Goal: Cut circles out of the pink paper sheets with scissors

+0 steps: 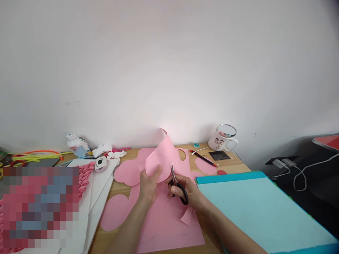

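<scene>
Head view: both our forearms come in from the bottom edge over a large pink sheet [164, 229] lying on the tabletop [238, 164]. Our left hand [148, 187] is closed on the sheet's part-cut section, thumb on top, and holds it up so it curls back toward the wall. Our right hand [189, 194] is closed around the black handles of the scissors [177, 183]. The blades point up and away, tips at the edge of the lifted flap, just right of the left thumb. We cannot tell the blade gap.

Just left of the sheet, a pink oval cutout [114, 211] lies flat on the wood, beside a stack of white sheets [102, 187]. On the right, a light-blue sheet [254, 211] lies next to the pink one, and our right forearm crosses its near corner.

Mid-depth: a second pink cutout [126, 173] sits behind the left hand, and a small white gadget [101, 163] sits on the white stack.

Far side: a red-and-black pencil [202, 158] with a third pink cutout [206, 166] just beside it. Then a black card [219, 155], a teal cap [196, 145] and a white mug [224, 139] with its handle to the right. Far left are a tilted bottle [76, 145], crumpled white paper [103, 150] and coloured pipe cleaners [34, 155]. Grey cables [299, 174] lie off the tabletop's right end, well apart from our hands.
</scene>
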A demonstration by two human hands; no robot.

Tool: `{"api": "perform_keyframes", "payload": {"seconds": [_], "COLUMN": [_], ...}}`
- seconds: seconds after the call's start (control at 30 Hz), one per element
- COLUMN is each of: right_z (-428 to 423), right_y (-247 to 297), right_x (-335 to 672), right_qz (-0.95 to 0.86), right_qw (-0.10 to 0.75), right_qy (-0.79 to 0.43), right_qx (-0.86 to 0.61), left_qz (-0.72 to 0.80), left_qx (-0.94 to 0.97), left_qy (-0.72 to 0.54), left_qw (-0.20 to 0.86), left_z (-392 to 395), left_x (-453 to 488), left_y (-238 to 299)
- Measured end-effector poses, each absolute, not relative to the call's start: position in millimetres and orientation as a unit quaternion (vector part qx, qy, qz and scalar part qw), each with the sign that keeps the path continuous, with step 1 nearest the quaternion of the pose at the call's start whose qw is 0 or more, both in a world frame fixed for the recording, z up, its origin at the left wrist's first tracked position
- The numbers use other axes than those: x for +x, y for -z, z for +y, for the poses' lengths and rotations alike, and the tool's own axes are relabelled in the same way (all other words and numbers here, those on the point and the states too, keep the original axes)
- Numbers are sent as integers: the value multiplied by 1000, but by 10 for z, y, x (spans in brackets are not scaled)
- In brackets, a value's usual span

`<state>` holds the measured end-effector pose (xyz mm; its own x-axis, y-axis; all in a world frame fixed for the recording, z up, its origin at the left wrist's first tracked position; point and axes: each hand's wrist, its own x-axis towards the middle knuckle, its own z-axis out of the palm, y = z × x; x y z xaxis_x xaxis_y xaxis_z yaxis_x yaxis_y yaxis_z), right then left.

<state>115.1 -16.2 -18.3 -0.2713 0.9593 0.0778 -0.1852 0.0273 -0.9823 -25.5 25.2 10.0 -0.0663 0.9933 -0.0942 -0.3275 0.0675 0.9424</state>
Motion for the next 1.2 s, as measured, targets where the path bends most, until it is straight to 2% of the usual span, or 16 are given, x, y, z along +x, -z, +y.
{"api": "perform_keyframes", "payload": {"seconds": [0.33,0.5,0.53,0.57,0.7,0.77,1.0,1.2], "right_z": [-103,-157,-162,-162,-137,-126,-108,-86], "right_y": [225,253,252,247,198,180,169,139], "right_x": [1144,1130,1122,1113,1091,1093,1105,1140], "right_qz": [-549,-596,-595,-591,-553,-536,-534,-552], "right_qw": [519,571,572,566,497,479,497,500], "right_qy": [-498,-303,-296,-319,-536,-581,-566,-548], "right_qx": [-426,-477,-482,-478,-400,-383,-384,-380], "left_qz": [460,385,387,399,473,476,453,442], "left_qx": [454,491,488,481,439,433,438,473], "left_qy": [-556,-556,-550,-546,-531,-524,-504,-497], "left_qw": [523,549,556,558,549,558,591,578], "left_z": [221,190,194,203,264,287,265,252], "left_x": [-279,-281,-281,-281,-300,-313,-289,-276], "left_y": [-63,-95,-100,-103,-96,-94,-120,-151]}}
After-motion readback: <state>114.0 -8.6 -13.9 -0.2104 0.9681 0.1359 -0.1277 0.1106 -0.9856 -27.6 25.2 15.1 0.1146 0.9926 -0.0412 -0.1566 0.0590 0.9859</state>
